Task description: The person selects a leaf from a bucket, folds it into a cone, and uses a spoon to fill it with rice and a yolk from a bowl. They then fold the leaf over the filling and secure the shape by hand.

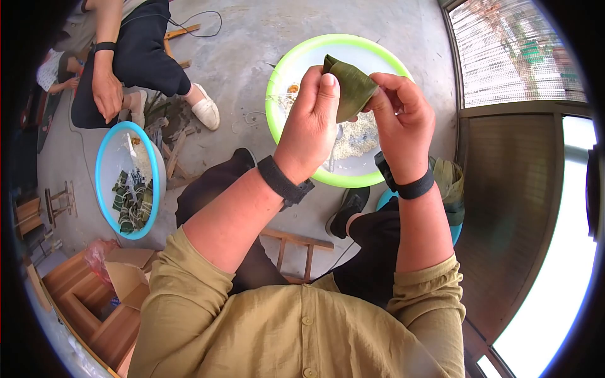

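A folded green zongzi leaf (pixel 351 88) is held up between both my hands, above a white basin with a lime-green rim (pixel 273 120). My left hand (pixel 312 123) grips its left side, thumb upright against the fold. On the other side, my right hand (pixel 406 120) pinches the lower right edge between thumb and fingers. Whether there is filling inside cannot be seen. Below, loose white rice (pixel 358 140) lies in the basin, with a small orange-brown heap (pixel 293 89) toward its left side. A spoon-like utensil (pixel 332 154) is partly hidden by my left hand.
At left stands a blue-rimmed basin (pixel 101 170) with rice and several tied zongzi (pixel 133 205). Another person's hand (pixel 107 91) hangs behind it. Long leaves (pixel 447 183) stand beside my right knee. Wooden furniture (pixel 94 315) and a cardboard box (pixel 129 277) occupy the lower left.
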The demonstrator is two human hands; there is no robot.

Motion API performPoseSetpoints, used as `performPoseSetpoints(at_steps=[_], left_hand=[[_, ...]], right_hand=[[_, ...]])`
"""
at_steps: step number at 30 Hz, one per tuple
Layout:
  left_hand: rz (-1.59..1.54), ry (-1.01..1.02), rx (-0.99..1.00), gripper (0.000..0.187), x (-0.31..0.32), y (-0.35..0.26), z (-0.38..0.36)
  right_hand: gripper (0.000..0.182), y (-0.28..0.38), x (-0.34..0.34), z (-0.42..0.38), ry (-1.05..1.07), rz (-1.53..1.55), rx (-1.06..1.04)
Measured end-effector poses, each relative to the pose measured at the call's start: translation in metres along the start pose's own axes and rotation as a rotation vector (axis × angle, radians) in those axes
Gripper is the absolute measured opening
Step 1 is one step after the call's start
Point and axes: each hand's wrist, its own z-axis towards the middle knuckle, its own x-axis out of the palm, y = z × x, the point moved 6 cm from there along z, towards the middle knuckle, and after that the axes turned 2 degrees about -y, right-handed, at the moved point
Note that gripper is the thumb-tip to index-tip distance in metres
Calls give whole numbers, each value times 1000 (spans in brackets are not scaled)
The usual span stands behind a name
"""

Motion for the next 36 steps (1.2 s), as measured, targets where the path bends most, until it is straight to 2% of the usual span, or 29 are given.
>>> performPoseSetpoints(at_steps=[2, 5, 8, 11, 20, 23, 26, 29, 32, 35, 36], left_hand=[[29, -16, 5, 41, -1, 1, 0], [21, -43, -13, 41, -6, 2, 1], [-96, -53, -86, 40, -6, -3, 0], [-75, -29, -123, 40, -6, 1, -1], [-66, 10, -151, 39, 2, 3, -4], [-21, 8, -109, 40, 2, 3, -3], [-16, 46, -66, 41, 3, -3, -2], [33, 2, -11, 40, 0, -8, -2], [236, 15, 83, 40, -4, -10, -2], [298, -34, 250, 32, 4, -22, -8], [274, 1, 243, 34, 6, -17, -7]], right_hand=[[14, 1, 2, -2, -15, 15, 114], [17, -8, 6, 0, 57, 306, 331], [17, -5, 5, 2, 145, 288, 257], [16, -8, 2, 2, 184, 273, 288], [13, -1, -5, 5, 109, -146, 38], [12, -4, -4, 3, 66, -129, 58], [14, -10, 1, 0, 100, 248, 228], [16, -7, -2, 1, 253, 298, 291], [33, -3, -12, 6, 296, 276, 206], [58, 12, 3, 6, 241, 340, -48], [74, 9, 9, 4, 276, 381, -10]])
